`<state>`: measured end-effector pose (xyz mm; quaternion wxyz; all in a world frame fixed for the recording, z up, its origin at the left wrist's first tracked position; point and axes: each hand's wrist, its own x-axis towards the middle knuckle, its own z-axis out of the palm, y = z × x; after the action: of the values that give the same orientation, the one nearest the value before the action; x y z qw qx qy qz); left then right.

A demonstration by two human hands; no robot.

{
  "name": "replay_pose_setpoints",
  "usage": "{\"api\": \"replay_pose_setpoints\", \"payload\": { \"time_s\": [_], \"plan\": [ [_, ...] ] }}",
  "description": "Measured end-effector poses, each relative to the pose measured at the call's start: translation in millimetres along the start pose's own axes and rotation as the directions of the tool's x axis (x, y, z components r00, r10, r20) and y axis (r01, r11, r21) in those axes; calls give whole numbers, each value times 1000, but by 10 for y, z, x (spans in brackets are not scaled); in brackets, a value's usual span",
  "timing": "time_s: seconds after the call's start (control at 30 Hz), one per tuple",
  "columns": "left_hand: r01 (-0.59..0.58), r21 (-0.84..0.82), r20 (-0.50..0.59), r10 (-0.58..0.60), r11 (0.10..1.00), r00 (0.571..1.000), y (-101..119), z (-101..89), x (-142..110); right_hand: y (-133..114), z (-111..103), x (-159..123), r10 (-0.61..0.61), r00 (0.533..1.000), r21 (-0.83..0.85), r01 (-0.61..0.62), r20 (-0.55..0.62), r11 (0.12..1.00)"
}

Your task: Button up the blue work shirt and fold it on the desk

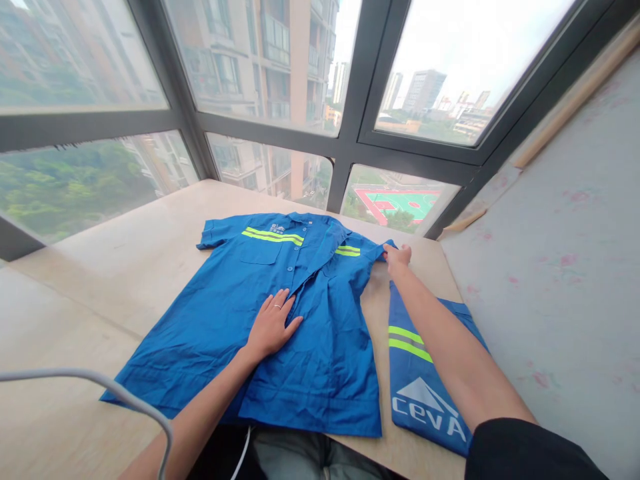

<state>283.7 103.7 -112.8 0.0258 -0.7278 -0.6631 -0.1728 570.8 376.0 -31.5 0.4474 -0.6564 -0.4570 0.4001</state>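
My left grip (274, 328) lay spread on the shirt (200, 327), my right grip (396, 256) pinched its sleeve (376, 255), forearm (453, 347) partly blocking a folded shirt (406, 367) near the right edge of the table (75, 293).

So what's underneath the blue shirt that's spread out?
The pale surface shows along both sides of the spread shirt, which appears to lie on it. Anything directly beneath the cloth is covered.
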Motion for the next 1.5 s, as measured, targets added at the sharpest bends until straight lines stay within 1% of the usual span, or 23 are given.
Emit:
{"api": "replay_pose_setpoints", "payload": {
  "time_s": [0.07, 0.1, 0.17, 0.2, 0.23, 0.3, 0.37, 0.43, 0.47, 0.57, 0.63, 0.7, 0.77, 0.87, 0.97, 1.03, 1.13, 1.2, 1.3, 1.33, 1.37, 1.4, 1.5],
  "plan": [
    [-1, 7, -2, 1, 1000, 1000, 0, 8, 3, -29, -45, -138, 111, 982, -5, -111, 156, 994],
    [-1, 7, -5, 1, 1000, 1000, 0, 12, 3, -25, -67, -231, 167, 954, -24, -167, 249, 986],
    [-3, -2, -15, 3, 1000, 1000, -1, 18, 3, 14, -106, -448, 264, 871, -88, -250, 413, 964],
    [-5, -8, -20, 5, 1000, 1000, -1, 20, 3, 46, -121, -565, 299, 829, -124, -273, 472, 954],
    [-6, -11, -23, 6, 1000, 1000, -1, 20, 3, 83, -130, -680, 326, 793, -159, -285, 515, 945],
    [-7, -10, -23, 7, 1000, 1000, -2, 19, 3, 162, -134, -891, 357, 738, -214, -286, 573, 934],
    [-6, -4, -18, 6, 1000, 1000, -1, 14, 5, 238, -118, -1057, 372, 705, -258, -269, 604, 928],
    [-4, 3, -9, 4, 1000, 1000, 4, 3, 8, 303, -89, -1165, 375, 698, -294, -240, 610, 925],
    [-2, 6, -3, 2, 1000, 1000, 9, -4, 11, 330, -73, -1197, 372, 704, -310, -223, 604, 924],
    [7, 8, 16, -7, 1000, 1000, 24, -29, 17, 377, -46, -1219, 356, 747, -350, -176, 561, 920],
    [14, -2, 16, -14, 1000, 1000, 32, -41, 19, 373, -73, -1187, 342, 777, -369, -152, 529, 917],
    [15, -13, 10, -14, 1000, 1000, 35, -46, 20, 344, -152, -1137, 327, 794, -376, -135, 513, 917],
    [13, -16, 9, -13, 1000, 1000, 35, -43, 20, 301, -273, -1092, 319, 799, -372, -130, 509, 919],
    [17, -14, 7, -17, 1000, 1000, 33, -35, 21, 248, -456, -1079, 319, 801, -347, -150, 507, 926],
    [19, -24, 2, -18, 1000, 1000, 32, -33, 25, 240, -538, -1148, 320, 794, -289, -190, 517, 938],
    [15, -34, -1, -15, 999, 1000, 32, -33, 28, 258, -534, -1218, 324, 768, -202, -254, 552, 946],
    [13, -51, -11, -13, 999, 1000, 30, -31, 30, 305, -510, -1316, 355, 711, -117, -362, 608, 925],
    [14, -54, -16, -15, 998, 1000, 30, -28, 29, 340, -511, -1370, 394, 658, -138, -406, 642, 903],
    [15, -45, -10, -15, 999, 1000, 28, -21, 26, 396, -527, -1443, 435, 556, -198, -436, 708, 878],
    [14, -40, -6, -15, 999, 1000, 28, -19, 26, 415, -528, -1469, 444, 540, -222, -427, 715, 876],
    [13, -34, -3, -14, 999, 1000, 27, -17, 26, 433, -524, -1495, 446, 549, -244, -403, 707, 882],
    [12, -29, -2, -13, 1000, 1000, 26, -16, 26, 450, -518, -1521, 439, 576, -260, -369, 690, 892],
    [11, -21, -1, -11, 1000, 1000, 28, -18, 28, 480, -497, -1582, 359, 701, -263, -247, 616, 933]
  ]
}}
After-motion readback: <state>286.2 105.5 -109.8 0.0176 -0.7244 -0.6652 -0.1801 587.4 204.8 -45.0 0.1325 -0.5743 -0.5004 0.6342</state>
